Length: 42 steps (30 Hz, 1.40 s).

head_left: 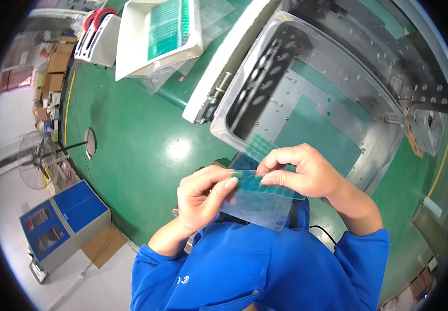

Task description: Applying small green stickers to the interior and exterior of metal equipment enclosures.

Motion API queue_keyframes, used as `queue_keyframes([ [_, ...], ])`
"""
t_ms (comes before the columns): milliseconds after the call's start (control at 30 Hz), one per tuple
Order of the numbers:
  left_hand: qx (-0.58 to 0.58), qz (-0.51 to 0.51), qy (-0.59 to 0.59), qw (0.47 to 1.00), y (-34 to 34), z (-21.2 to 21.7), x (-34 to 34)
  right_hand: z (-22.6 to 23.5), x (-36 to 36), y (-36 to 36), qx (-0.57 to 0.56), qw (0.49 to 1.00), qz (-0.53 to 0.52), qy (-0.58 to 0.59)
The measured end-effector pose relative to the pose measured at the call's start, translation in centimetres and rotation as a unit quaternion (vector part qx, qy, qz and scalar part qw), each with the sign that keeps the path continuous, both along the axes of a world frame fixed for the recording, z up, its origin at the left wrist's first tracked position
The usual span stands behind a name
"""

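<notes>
The person in the blue shirt (265, 259) has a clear plastic sheet (257, 210) up in front of the belly, tilted, with rows of green round dots (273, 186) along its upper part. The left hand (203, 194) pinches its left edge between thumb and forefinger. The right hand (299, 171) has its fingers drawn narrow at the dots; whether they grip one, I can't tell. Another patch of green dots (259, 145) shows just beyond, before a rounded grey metal housing (218, 127). Farther off at left sits a white tray (130, 62) holding green sheets (164, 31).
</notes>
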<state>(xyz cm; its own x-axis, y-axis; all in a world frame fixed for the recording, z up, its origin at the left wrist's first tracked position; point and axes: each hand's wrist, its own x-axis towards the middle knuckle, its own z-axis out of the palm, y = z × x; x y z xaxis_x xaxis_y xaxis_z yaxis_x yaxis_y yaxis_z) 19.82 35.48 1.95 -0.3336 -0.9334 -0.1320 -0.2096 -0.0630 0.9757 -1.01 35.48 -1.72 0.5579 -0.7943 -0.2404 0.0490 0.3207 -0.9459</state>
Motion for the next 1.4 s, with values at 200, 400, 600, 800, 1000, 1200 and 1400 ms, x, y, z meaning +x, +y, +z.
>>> queue_keyframes([
  [200,-0.021,-0.033,-0.051,0.998,0.8,-1.3,3.5,-0.1,4.9,0.8,0.02,0.995,-0.087,-0.039],
  [400,-0.033,-0.061,-0.054,0.996,0.3,-4.6,5.1,-1.5,7.4,1.6,0.076,0.982,-0.171,0.018],
  [600,-0.053,-0.075,-0.043,0.995,0.2,-7.1,5.1,-3.2,8.4,3.2,0.026,0.97,-0.23,0.076],
  [800,-0.075,-0.092,-0.018,0.993,-0.4,-8.5,4.1,-3.9,7.3,3.0,0.097,0.966,-0.231,0.059],
  [1000,0.071,-0.046,-0.007,0.996,-0.9,-9.5,2.8,-5.1,6.4,2.0,-0.193,0.923,-0.248,0.223],
  [1200,0.019,-0.09,-0.034,0.995,-0.1,-10.8,1.6,-16.9,-1.7,-3.5,-0.005,0.899,-0.234,0.369],
  [1400,0.034,-0.084,-0.025,0.996,0.4,-11.7,1.2,-19.6,-1.5,-4.4,-0.066,0.878,-0.172,0.443],
])
